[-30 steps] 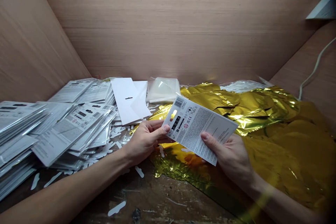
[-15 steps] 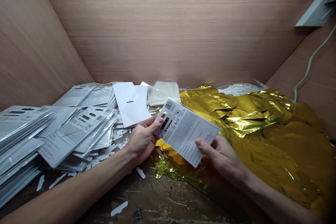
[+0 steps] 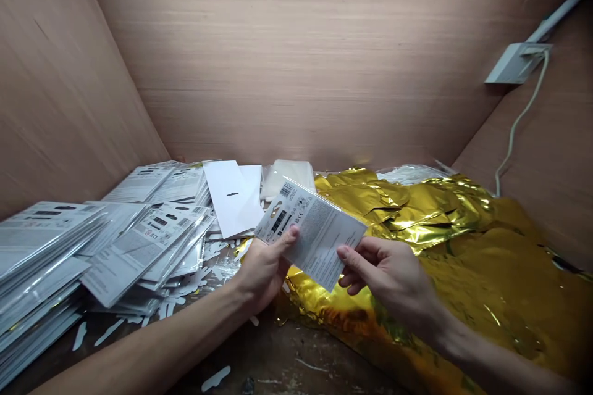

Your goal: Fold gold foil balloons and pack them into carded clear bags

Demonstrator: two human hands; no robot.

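Above gold foil | left hand holds card | barcode top-left, print unreadable

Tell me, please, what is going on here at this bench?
A person holds a printed card above crumpled gold foil. The left hand pinches its left end, thumb on top; the right hand meets its lower right edge with the fingertips, grip unclear. Stacks of packed cards lie to the left, with blank white cards behind.
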